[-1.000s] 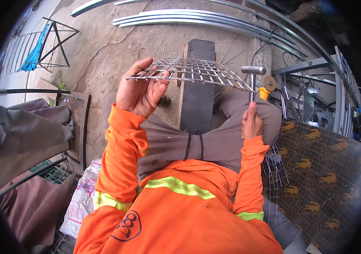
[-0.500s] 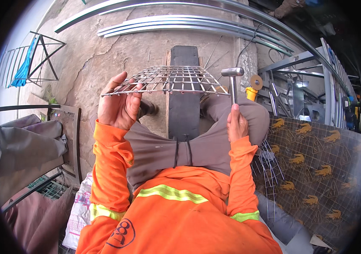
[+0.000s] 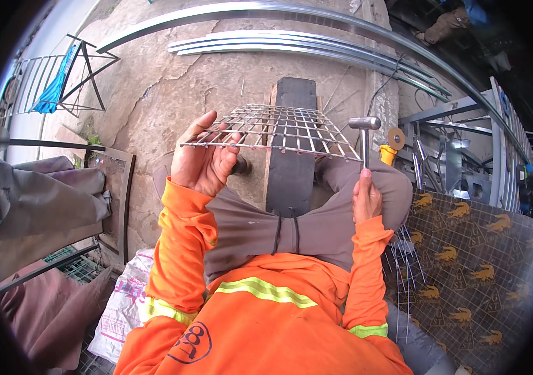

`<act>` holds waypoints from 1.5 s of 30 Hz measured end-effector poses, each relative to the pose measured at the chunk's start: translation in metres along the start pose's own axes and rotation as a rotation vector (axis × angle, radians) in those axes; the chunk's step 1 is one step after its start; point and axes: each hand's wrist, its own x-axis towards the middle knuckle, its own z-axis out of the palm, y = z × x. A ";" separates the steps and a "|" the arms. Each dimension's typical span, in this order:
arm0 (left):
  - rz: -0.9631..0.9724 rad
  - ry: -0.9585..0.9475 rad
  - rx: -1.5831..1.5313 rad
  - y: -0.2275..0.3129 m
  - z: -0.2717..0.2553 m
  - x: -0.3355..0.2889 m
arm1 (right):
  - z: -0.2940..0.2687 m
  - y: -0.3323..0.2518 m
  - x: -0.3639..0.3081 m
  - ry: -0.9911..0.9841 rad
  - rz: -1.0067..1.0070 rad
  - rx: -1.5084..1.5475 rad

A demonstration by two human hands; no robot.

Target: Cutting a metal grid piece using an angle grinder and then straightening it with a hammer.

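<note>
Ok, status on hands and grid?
Left hand holding wire grid at left end. Right hand gripping hammer, head up. Black board beneath grid, contact unclear.

shiny metal grid (image 3: pixel 274 132), smooth metal hammer (image 3: pixel 365 139)

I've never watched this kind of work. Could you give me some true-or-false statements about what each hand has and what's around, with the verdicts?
1. The left hand holds a wire grid. True.
2. The right hand is empty. False: it grips a hammer by the handle.
3. A long dark board runs out in front of the person. True.
4. The person wears only grey. False: the sleeves are orange.
5. Long metal bars lie beyond the board. True.
6. Nothing blue is in view. False: a blue cloth hangs at the far left.
</note>
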 end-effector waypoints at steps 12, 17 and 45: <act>-0.034 -0.021 0.007 0.001 -0.002 0.001 | -0.001 -0.002 -0.002 0.008 -0.012 -0.019; -0.103 -0.087 -0.018 0.004 -0.004 0.002 | -0.003 0.002 -0.001 0.009 -0.018 -0.071; -0.052 -0.091 0.038 0.038 -0.029 -0.011 | -0.011 0.001 0.003 -0.012 -0.051 -0.160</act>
